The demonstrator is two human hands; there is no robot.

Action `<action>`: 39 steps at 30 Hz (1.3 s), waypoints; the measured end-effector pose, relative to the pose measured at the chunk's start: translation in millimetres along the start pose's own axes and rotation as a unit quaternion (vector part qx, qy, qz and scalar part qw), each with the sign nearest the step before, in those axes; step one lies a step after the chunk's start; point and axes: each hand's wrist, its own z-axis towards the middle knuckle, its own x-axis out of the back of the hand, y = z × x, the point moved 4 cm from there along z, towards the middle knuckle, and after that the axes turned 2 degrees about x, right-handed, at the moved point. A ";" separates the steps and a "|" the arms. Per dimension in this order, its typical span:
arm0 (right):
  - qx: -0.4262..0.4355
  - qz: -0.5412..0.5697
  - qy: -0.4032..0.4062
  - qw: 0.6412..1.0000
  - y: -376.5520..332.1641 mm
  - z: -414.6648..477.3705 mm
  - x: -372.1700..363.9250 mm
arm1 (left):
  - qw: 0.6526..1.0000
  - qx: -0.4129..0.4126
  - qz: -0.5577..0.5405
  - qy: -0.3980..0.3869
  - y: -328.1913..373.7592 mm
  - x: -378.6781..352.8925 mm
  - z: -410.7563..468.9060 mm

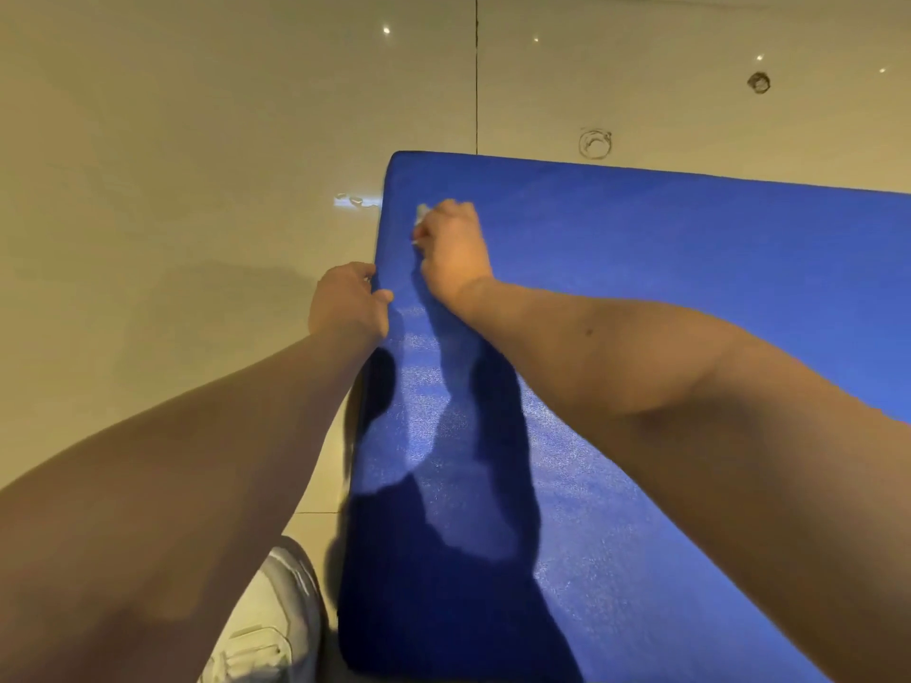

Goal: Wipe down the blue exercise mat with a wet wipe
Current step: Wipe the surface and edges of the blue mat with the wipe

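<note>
The blue exercise mat (641, 268) lies flat on the floor and fills the right half of the view. My right hand (456, 248) is on the mat near its far left corner, fingers curled round a small white wet wipe (420, 213) that shows only at the fingertips. My left hand (347, 300) grips the mat's left edge just nearer to me, thumb on top of the mat and fingers over the side. Both forearms cast dark shadows down the mat's near part.
Glossy beige floor tiles (197, 165) surround the mat, with a dark grout line (476, 71) running away from me. A small wet patch (357, 200) shines on the tile beside the mat's corner. My white shoe (268, 628) stands at the mat's near left edge.
</note>
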 end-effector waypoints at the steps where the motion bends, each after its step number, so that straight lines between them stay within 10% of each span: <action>1: 0.024 -0.013 -0.020 0.999 -13.5 0.6 -6.3 | 1.000 0.002 0.004 0.006 -2.4 0.1 -1.3; 8: 0.084 -0.029 -0.047 0.995 8.1 -3.2 -0.5 | 0.998 0.059 -0.017 0.017 -8.3 3.0 -3.6; 21: -0.185 0.040 0.154 0.970 119.3 -49.8 35.0 | 0.998 0.065 0.009 -0.008 0.8 9.3 -17.3; 32: 0.065 0.006 -0.039 0.997 -27.7 -30.1 -18.3 | 0.997 0.077 -0.006 0.009 -9.5 9.2 -20.3; 39: -0.025 0.060 0.031 0.997 69.7 -55.3 22.2 | 0.996 0.087 -0.001 -0.001 -13.5 8.1 -25.0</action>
